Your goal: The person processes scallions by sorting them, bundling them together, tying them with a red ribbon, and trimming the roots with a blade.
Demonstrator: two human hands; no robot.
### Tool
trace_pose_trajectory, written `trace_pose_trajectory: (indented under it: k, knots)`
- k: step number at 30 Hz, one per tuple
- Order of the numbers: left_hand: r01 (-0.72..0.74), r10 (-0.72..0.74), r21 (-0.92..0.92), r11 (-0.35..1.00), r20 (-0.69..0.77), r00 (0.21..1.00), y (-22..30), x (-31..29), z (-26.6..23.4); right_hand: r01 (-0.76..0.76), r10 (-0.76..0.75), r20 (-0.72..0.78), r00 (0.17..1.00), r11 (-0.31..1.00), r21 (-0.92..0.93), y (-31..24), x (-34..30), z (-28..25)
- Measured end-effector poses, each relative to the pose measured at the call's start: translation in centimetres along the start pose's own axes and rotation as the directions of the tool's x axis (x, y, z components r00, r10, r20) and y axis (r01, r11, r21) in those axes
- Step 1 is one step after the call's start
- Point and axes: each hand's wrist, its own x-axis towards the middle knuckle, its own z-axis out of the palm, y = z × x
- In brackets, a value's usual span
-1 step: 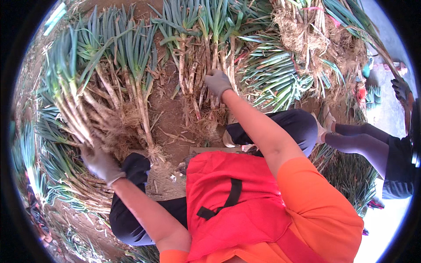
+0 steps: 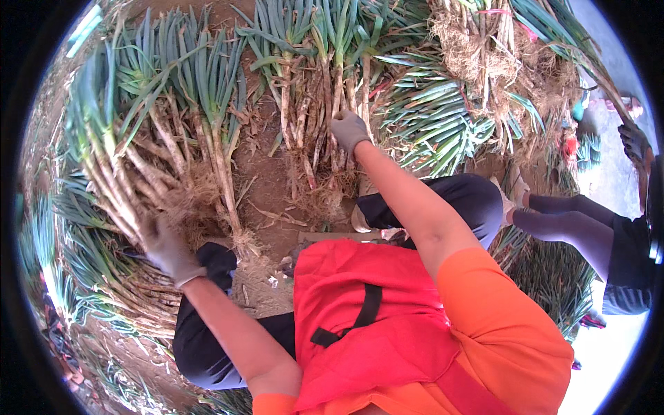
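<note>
My left hand [image 2: 168, 250], in a pale glove and blurred by motion, is closed round the lower stalks of a bunch of long green onions [image 2: 114, 183]. Their green leaves lean up and away to the far left. My right hand [image 2: 351, 131], also gloved, is closed on the pale stalks of another group of green onions [image 2: 301, 111] lying on the soil ahead of me. Its fingertips are partly hidden. Between the two groups, more green onions [image 2: 220, 149] lie with their roots toward me.
At the upper right are tied bundles with shaggy roots [image 2: 481, 55] and a fan of green leaves [image 2: 436, 114]. A co-worker's dark-gloved hand [image 2: 633, 142] grips long onions at the right edge. More onions [image 2: 131, 283] lie beside my left knee. Brown soil [image 2: 259, 173] shows between the rows.
My left hand has shifted slightly right and toward me, and the onions in it have moved with it. My right hand has moved very slightly to the right.
</note>
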Motion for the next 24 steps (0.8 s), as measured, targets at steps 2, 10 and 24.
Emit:
trace_pose_trajectory:
  k: [2,10,24]
  knots:
    - [0.114,-0.072,-0.167,0.979,0.238,0.969,-0.6,-2.1,4.6,-0.081,0.081,0.016,0.997,0.997,-0.013,1.9,1.4,1.2]
    - [0.007,0.029,-0.055,0.998,0.637,0.771,-2.6,-9.6,20.8,-0.164,0.158,-0.073,0.985,0.983,-0.081,1.4,2.3,6.4]
    - [0.502,-0.152,-0.185,0.845,0.816,0.558,-2.1,-11.5,24.0,-0.155,-0.066,0.266,0.962,0.669,0.727,1.9,2.1,5.6]
